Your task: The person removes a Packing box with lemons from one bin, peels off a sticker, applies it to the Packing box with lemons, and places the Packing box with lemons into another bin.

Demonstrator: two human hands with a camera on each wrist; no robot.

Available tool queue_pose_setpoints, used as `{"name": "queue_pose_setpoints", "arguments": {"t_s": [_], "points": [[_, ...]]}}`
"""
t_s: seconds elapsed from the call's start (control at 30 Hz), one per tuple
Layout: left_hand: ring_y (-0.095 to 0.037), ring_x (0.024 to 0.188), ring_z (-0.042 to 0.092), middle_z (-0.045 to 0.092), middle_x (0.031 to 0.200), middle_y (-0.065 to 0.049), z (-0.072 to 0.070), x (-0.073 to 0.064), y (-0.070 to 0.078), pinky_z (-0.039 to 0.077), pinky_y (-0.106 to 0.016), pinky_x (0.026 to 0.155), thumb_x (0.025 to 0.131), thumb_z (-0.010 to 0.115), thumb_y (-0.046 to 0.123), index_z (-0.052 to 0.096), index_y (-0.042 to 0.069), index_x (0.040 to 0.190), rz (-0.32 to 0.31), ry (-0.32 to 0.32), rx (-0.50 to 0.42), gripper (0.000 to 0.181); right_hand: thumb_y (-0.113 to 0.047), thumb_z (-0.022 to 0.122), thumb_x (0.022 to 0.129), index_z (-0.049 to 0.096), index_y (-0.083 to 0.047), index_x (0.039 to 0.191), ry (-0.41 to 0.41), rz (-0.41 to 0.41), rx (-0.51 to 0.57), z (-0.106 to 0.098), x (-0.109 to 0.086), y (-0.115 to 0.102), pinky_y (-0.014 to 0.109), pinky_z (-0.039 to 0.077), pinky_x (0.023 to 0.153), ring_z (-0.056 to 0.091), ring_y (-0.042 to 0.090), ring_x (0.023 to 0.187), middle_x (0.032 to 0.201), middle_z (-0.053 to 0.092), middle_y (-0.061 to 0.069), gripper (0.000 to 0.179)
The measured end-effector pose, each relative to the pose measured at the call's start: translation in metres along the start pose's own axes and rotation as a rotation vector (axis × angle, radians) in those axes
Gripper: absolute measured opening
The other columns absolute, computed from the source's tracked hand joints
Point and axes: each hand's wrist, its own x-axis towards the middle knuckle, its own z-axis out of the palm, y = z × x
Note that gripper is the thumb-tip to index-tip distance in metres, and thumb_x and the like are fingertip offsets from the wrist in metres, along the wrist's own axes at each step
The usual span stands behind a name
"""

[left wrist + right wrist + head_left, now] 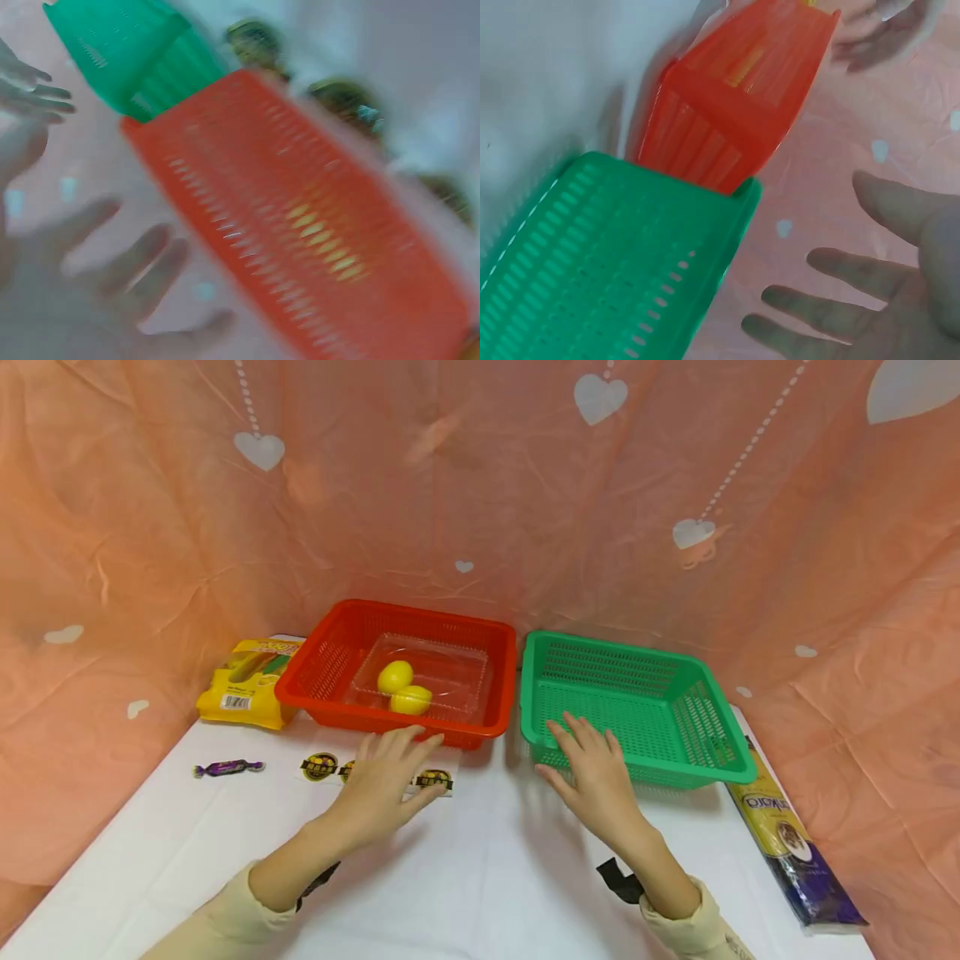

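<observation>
Fingers spread and holding nothing, my left hand [382, 789] hovers before the red basket [397, 720] in the head view. Inside that basket lie a clear plastic tray [461, 672] and two yellow lemons [395, 677]. My right hand [596, 777] is also spread, its fingertips overlapping the front rim of the green basket [637, 693]. Nothing shows inside the green basket. In the left wrist view my left fingers [157, 262] are blurred beside the red basket [247, 165]. The right wrist view shows my right fingers [817, 307] apart from the green basket [607, 262].
A yellow packet [247, 685] stands left of the red basket, with a purple-wrapped candy [228, 767] in front of it. A sheet with round black-and-gold stickers [320, 766] lies partly under my left hand. A gold and purple packet [795, 843] lies at the table's right edge.
</observation>
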Motion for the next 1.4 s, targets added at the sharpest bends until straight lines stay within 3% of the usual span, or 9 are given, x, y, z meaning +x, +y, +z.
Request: {"name": "queue_pose_setpoints", "arguments": {"t_s": [0.1,0.27,0.4,0.5,0.67,0.8,0.97,1.2,1.4], "points": [[-0.032,0.117,0.055,0.057,0.127,-0.018,-0.006,-0.005,-0.019,0.045,-0.050,0.098,0.092,0.071,0.015,0.055,0.002,0.137,-0.109,0.109,-0.368,0.050,-0.016,0.081,0.084,0.062,0.003,0.129,0.096,-0.004,0.090,0.002,0.004,0.006,0.066,0.040,0.100,0.054,0.045,0.122,0.134,0.058,0.026,0.053],[-0.016,0.103,0.063,0.051,0.129,-0.022,-0.021,-0.008,-0.042,0.053,-0.026,0.091,0.100,0.055,0.003,0.038,-0.001,0.146,-0.490,0.201,-0.991,0.049,-0.012,0.080,0.084,0.064,0.004,0.126,0.138,0.036,0.155,0.005,0.004,0.011,0.063,0.043,0.097,0.056,0.044,0.120,0.130,0.060,0.025,0.047],[-0.009,0.093,0.062,0.039,0.124,-0.012,-0.028,-0.002,-0.051,0.056,-0.028,0.088,0.101,0.050,0.000,0.031,0.006,0.147,-0.699,0.351,-1.244,0.050,-0.012,0.078,0.086,0.064,0.004,0.125,0.126,0.047,0.176,0.006,0.009,0.014,0.063,0.044,0.096,0.057,0.044,0.120,0.130,0.061,0.024,0.045],[-0.010,0.090,0.064,0.037,0.117,-0.007,-0.023,0.008,-0.056,0.057,-0.031,0.087,0.099,0.053,-0.003,0.036,0.011,0.141,-0.723,0.480,-1.290,0.047,-0.012,0.077,0.087,0.064,0.003,0.126,0.126,0.059,0.193,0.004,0.017,0.016,0.061,0.045,0.096,0.057,0.043,0.120,0.129,0.062,0.023,0.043],[-0.010,0.077,0.061,0.036,0.107,-0.008,-0.011,0.025,-0.064,0.059,-0.033,0.079,0.092,0.055,-0.016,0.048,0.011,0.126,-0.643,0.689,-1.374,0.044,-0.013,0.074,0.090,0.063,0.002,0.127,0.114,0.074,0.215,0.002,0.034,0.017,0.057,0.046,0.096,0.057,0.039,0.120,0.128,0.062,0.021,0.042],[-0.010,0.067,0.060,0.034,0.105,-0.009,-0.008,0.031,-0.068,0.060,-0.030,0.071,0.087,0.058,-0.022,0.052,0.009,0.118,-0.620,0.792,-1.384,0.044,-0.015,0.071,0.092,0.061,0.003,0.130,0.072,0.066,0.236,0.002,0.058,0.011,0.054,0.046,0.099,0.056,0.037,0.123,0.130,0.061,0.020,0.043],[-0.010,0.066,0.061,0.031,0.110,-0.007,-0.010,0.035,-0.071,0.060,-0.027,0.069,0.086,0.062,-0.022,0.051,0.006,0.124,-0.662,0.821,-1.359,0.048,-0.018,0.066,0.097,0.055,0.004,0.136,-0.057,0.104,0.341,0.001,0.106,0.000,0.054,0.043,0.104,0.050,0.037,0.128,0.138,0.056,0.021,0.047],[-0.010,0.068,0.060,0.031,0.115,-0.007,-0.007,0.031,-0.073,0.059,-0.025,0.067,0.085,0.063,-0.022,0.041,-0.005,0.140,-0.702,0.825,-1.290,0.062,-0.019,0.061,0.099,0.053,0.009,0.136,-0.306,0.185,0.492,0.014,0.179,-0.002,0.050,0.049,0.097,0.055,0.040,0.118,0.134,0.057,0.026,0.047],[-0.009,0.068,0.061,0.031,0.112,-0.006,-0.005,0.026,-0.070,0.059,-0.023,0.070,0.085,0.063,-0.021,0.039,-0.007,0.142,-0.717,0.842,-1.291,0.064,-0.024,0.058,0.100,0.048,0.010,0.140,-0.489,0.268,0.553,0.031,0.211,-0.005,0.050,0.045,0.104,0.050,0.038,0.127,0.142,0.051,0.024,0.053]]}}
